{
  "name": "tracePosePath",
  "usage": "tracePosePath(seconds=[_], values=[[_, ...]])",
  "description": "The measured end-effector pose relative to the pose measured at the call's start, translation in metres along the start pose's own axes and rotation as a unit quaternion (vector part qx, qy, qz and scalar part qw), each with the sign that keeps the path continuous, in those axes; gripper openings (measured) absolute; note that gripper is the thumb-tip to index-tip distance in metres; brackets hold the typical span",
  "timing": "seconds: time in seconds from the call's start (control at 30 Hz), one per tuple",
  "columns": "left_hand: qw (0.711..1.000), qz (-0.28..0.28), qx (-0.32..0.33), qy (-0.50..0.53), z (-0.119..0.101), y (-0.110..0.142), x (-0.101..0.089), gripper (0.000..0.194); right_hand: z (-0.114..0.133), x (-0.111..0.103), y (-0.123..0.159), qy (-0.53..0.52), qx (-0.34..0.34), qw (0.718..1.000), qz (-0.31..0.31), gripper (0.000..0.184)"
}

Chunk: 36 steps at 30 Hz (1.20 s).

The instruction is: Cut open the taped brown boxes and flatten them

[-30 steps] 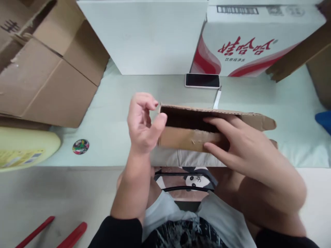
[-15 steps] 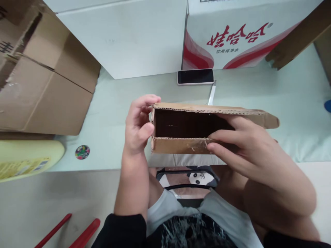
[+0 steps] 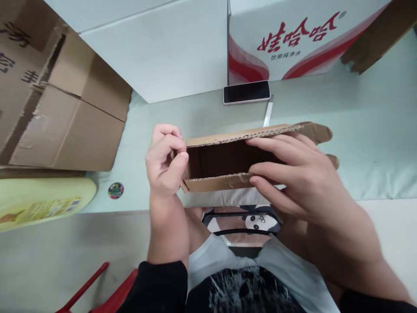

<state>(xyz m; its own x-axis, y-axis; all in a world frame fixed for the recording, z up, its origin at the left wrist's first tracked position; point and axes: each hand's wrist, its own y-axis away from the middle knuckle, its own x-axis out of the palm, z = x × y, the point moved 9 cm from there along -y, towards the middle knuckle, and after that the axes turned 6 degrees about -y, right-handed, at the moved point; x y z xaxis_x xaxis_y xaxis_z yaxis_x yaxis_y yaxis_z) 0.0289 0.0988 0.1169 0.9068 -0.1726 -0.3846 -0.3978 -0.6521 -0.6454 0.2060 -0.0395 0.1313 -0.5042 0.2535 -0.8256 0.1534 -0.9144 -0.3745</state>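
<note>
Holding the open cardboard box (image 3: pixel 215 184) on the near side of the phone (image 3: pixel 246 92), its mouth facing the head view. Left hand (image 3: pixel 166 161) pinches one short end; right hand (image 3: pixel 296 178) is clamped on the near rim, fingers spread across to the far one. I judge it light, fairly stiff at the corners, unlikely to slip; mid-wall squeezing could crease the corrugated board. I would favour the corners and folded edges.
</note>
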Motion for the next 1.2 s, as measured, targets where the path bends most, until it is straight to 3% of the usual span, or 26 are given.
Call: tracePosePath(seconds=[0.13,0.23,0.33,0.5,0.63,0.7,0.73,0.8,0.83,0.9,0.97,1.07,1.2], values=[[1.0,0.006,0.002,0.003,0.002,0.0,0.0,0.021,-0.001,-0.007,-0.003,-0.023,0.01,1.0,-0.019,0.024],[0.998,0.012,-0.05,-0.029,0.015,0.004,0.0,0.029,0.008,-0.019,-0.001,-0.079,-0.007,0.997,-0.026,0.019],[0.994,0.005,-0.091,-0.067,0.026,0.008,-0.002,0.035,0.012,-0.026,0.003,-0.136,0.018,0.991,-0.003,0.019],[0.98,-0.009,-0.12,-0.157,0.025,0.013,0.006,0.034,0.015,-0.03,0.01,-0.162,0.034,0.986,0.014,0.019],[0.966,0.0,-0.132,-0.222,0.025,0.018,0.022,0.065,0.015,-0.028,0.013,-0.17,0.025,0.985,0.013,0.019],[0.968,0.01,-0.122,-0.219,0.027,0.019,0.027,0.073,0.002,-0.038,0.014,-0.155,0.054,0.984,-0.064,0.018],[0.97,0.014,-0.114,-0.215,0.028,0.02,0.029,0.073,-0.012,-0.048,0.018,-0.134,0.092,0.977,-0.141,0.018],[0.974,0.018,-0.1,-0.204,0.03,0.02,0.03,0.068,-0.045,-0.068,0.036,-0.066,0.194,0.929,-0.308,0.018],[0.976,0.019,-0.093,-0.197,0.03,0.02,0.03,0.064,-0.057,-0.072,0.043,-0.027,0.226,0.907,-0.353,0.016],[0.98,0.017,-0.08,-0.182,0.029,0.019,0.03,0.054,-0.084,-0.055,0.041,-0.023,0.28,0.912,-0.3,0.008],[0.983,0.012,-0.067,-0.17,0.028,0.019,0.029,0.048,-0.099,-0.03,0.031,-0.119,0.271,0.93,-0.216,0.012],[0.987,0.005,-0.057,-0.15,0.028,0.018,0.028,0.044,-0.092,-0.005,0.017,-0.223,0.187,0.951,-0.107,0.03],[0.994,0.006,-0.106,-0.026,0.038,0.018,0.026,0.042,-0.081,0.002,0.015,-0.309,0.117,0.942,-0.057,0.053]])
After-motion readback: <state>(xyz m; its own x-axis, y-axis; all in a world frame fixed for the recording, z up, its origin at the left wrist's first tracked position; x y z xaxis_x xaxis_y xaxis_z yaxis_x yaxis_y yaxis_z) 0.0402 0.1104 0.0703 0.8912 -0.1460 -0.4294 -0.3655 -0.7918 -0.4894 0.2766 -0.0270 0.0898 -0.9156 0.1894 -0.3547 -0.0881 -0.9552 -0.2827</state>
